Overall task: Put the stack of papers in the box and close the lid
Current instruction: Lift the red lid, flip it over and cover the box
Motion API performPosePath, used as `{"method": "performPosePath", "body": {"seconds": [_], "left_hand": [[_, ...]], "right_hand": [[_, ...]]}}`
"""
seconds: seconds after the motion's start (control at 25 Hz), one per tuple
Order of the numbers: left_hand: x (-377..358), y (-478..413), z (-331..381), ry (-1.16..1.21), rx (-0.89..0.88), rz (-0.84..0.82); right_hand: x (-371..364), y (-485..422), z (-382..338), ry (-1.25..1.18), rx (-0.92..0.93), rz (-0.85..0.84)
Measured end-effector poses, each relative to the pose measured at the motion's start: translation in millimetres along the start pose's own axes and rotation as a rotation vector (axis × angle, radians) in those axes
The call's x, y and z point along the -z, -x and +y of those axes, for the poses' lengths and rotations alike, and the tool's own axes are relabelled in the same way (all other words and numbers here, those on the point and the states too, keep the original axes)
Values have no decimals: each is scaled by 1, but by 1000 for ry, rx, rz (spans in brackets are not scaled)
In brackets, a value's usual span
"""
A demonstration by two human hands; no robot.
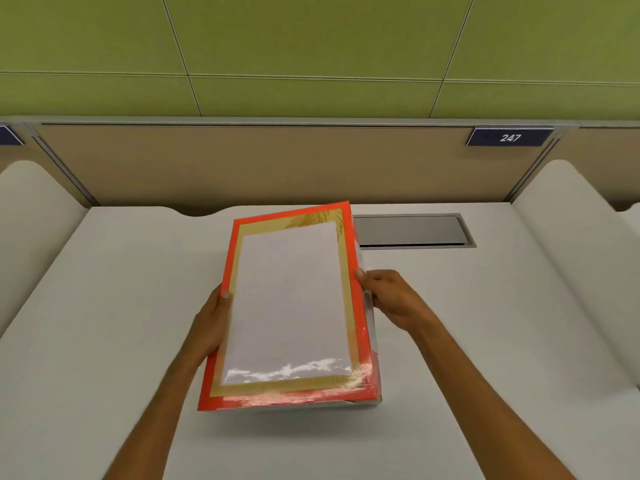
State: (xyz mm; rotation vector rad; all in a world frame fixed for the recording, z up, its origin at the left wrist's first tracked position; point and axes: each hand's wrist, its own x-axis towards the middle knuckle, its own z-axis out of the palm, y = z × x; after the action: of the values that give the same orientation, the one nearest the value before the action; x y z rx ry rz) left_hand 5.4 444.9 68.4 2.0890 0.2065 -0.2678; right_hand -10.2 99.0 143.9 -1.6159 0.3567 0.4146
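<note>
Head view: left hand (209,323) and right hand (388,296) grip the lid (291,303); next, seat it squarely on the box (375,341).

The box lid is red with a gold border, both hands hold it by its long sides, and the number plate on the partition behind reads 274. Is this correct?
Not quite. In the head view the number plate reads 247, not 274. The rest holds: the red, gold-bordered lid is held at its long sides by the left hand and the right hand.

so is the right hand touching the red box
Touching. The head view shows the right hand gripping the right edge of the red box, thumb tip pressed on the top rim, fingers wrapped down its side.
</note>
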Motion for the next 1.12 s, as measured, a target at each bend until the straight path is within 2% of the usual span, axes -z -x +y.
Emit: {"method": "performPosePath", "body": {"seconds": [0.32, 0.68, 0.8, 0.88, 1.0, 1.12], "left_hand": [[-48, -2, -3, -258, -49, 65], [-59, -10, -6, -316, -69, 72], [-61, -11, -10, -339, -33, 50], [-63, -10, -8, -491, -14, 105], [-68, -10, 2, -740, -239, 280], [-78, -13, 9, -786, -422, 233]], "right_hand": [[10, -23, 68, 105, -37, 171], [5, -40, 90, 85, -76, 223], [1, -44, 92, 148, -107, 215], [-2, -47, 93, 382, -90, 252], [-16, -46, 94, 895, 152, 501], [-32, -48, 97, 1037, 386, 490]]}}
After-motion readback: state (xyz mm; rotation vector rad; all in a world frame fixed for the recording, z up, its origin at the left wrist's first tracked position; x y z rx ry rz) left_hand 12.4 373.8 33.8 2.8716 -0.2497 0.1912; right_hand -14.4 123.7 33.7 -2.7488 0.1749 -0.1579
